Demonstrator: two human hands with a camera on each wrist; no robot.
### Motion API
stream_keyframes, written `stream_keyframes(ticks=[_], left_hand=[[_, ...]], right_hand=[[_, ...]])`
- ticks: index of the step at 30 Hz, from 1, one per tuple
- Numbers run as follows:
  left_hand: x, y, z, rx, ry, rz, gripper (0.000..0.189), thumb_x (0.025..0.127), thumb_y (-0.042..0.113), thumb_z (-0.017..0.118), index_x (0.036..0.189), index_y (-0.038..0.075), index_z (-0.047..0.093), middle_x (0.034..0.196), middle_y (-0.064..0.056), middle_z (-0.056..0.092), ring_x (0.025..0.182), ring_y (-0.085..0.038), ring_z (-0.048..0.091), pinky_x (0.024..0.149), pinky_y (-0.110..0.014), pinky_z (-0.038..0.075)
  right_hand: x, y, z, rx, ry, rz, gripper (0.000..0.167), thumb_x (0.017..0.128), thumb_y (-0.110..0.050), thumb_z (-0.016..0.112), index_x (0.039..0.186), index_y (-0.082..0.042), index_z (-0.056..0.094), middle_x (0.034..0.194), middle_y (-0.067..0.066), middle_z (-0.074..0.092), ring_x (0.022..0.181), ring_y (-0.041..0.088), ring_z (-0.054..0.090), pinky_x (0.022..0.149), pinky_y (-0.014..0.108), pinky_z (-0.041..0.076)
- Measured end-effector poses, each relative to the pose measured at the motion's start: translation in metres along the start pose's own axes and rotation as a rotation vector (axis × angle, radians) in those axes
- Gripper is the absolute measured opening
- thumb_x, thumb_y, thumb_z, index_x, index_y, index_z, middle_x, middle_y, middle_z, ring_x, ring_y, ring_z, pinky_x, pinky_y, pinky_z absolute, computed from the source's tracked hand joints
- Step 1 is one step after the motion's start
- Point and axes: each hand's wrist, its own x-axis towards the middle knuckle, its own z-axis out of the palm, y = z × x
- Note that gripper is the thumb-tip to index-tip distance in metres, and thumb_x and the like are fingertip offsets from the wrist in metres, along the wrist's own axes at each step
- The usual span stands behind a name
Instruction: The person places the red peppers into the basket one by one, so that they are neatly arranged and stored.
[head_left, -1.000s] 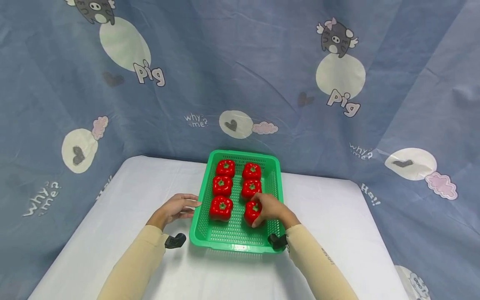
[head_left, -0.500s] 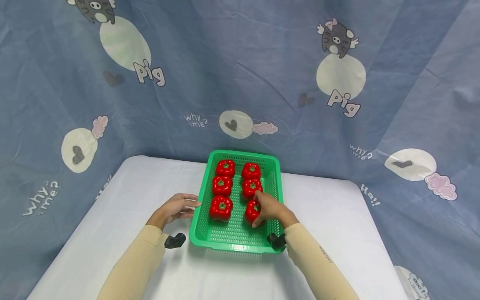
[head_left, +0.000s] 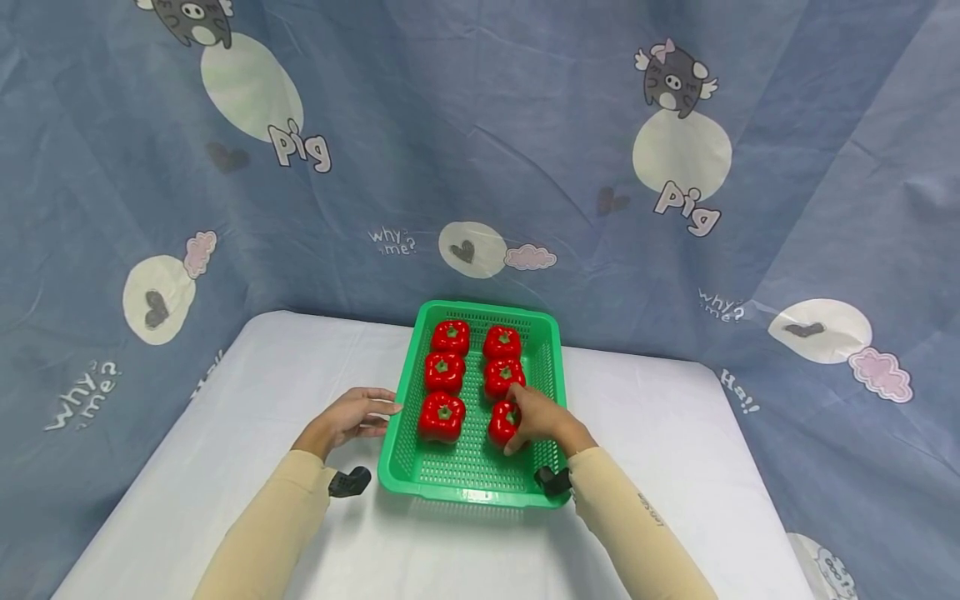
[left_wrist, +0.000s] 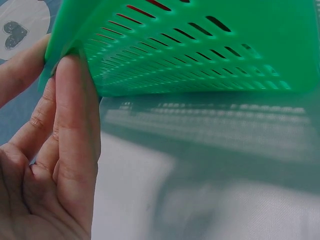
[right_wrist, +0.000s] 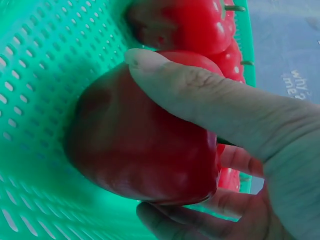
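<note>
In the head view, my right hand (head_left: 536,417) grips the nearest red bell pepper (head_left: 502,423) in the right row of a green plastic basket (head_left: 472,497). The right wrist view shows the thumb (right_wrist: 195,92) across the top of this glossy pepper (right_wrist: 145,145) and the fingers along its other side. Beside the basket's left wall, my left hand (head_left: 358,414) holds the rim with its fingertips. Close up in the left wrist view, those fingers (left_wrist: 75,115) lie against the lip of the slotted basket wall (left_wrist: 165,55).
Two more bell peppers (head_left: 503,379) stand behind the gripped one, and three others (head_left: 442,417) form the left row. The basket stands on a white-covered table (head_left: 645,433). Behind it hangs a blue sheet (head_left: 465,158) with pig prints.
The right hand has shifted very slightly with its pepper, and the middle pepper in that row sits a touch farther right. The left hand and basket look the same.
</note>
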Motion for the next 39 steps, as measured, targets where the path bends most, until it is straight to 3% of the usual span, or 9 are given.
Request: stream_keyframes(ticks=[13,25,31,34,39], left_hand=[[-0.001,0.002,0.0,0.023,-0.011,-0.026,0.054,0.089,0.02,0.069,0.134,-0.003,0.049,0.091,-0.004,0.068,0.076,-0.015,0.063,0.07,-0.028,0.058],[-0.005,0.004,0.001,0.116,-0.022,-0.008,0.054,0.09,0.026,0.067,0.134,-0.001,0.049,0.091,-0.003,0.068,0.077,-0.016,0.064,0.072,-0.032,0.058],[-0.008,0.002,0.003,0.191,0.03,-0.024,0.048,0.092,0.026,0.064,0.131,0.001,0.051,0.09,-0.004,0.069,0.076,-0.017,0.066,0.071,-0.032,0.058],[-0.008,0.003,0.005,0.225,0.062,0.01,0.046,0.092,0.027,0.063,0.129,0.002,0.054,0.088,-0.005,0.069,0.073,-0.017,0.066,0.068,-0.032,0.058],[-0.008,-0.003,0.007,0.294,0.1,0.145,0.042,0.094,0.028,0.063,0.122,-0.002,0.057,0.087,-0.006,0.069,0.07,-0.016,0.064,0.064,-0.031,0.057]], right_hand=[[-0.008,0.0,-0.003,0.032,0.005,0.023,0.079,0.062,-0.016,0.091,0.13,-0.009,0.05,0.124,0.011,0.053,0.117,0.028,0.05,0.096,0.049,0.048],[-0.034,0.012,-0.016,0.184,0.095,-0.123,0.08,0.066,-0.013,0.089,0.134,-0.005,0.049,0.133,0.014,0.052,0.124,0.034,0.047,0.099,0.051,0.045],[-0.048,0.019,-0.02,0.246,0.152,-0.155,0.071,0.072,-0.018,0.085,0.132,-0.003,0.051,0.131,0.013,0.053,0.121,0.038,0.05,0.097,0.053,0.046],[-0.054,0.024,-0.023,0.268,0.217,-0.118,0.069,0.075,-0.018,0.083,0.134,-0.004,0.05,0.13,0.014,0.054,0.119,0.038,0.051,0.096,0.054,0.047],[-0.061,0.035,-0.023,0.276,0.339,-0.091,0.07,0.079,-0.014,0.078,0.138,-0.004,0.044,0.13,0.019,0.052,0.119,0.036,0.052,0.097,0.053,0.047]])
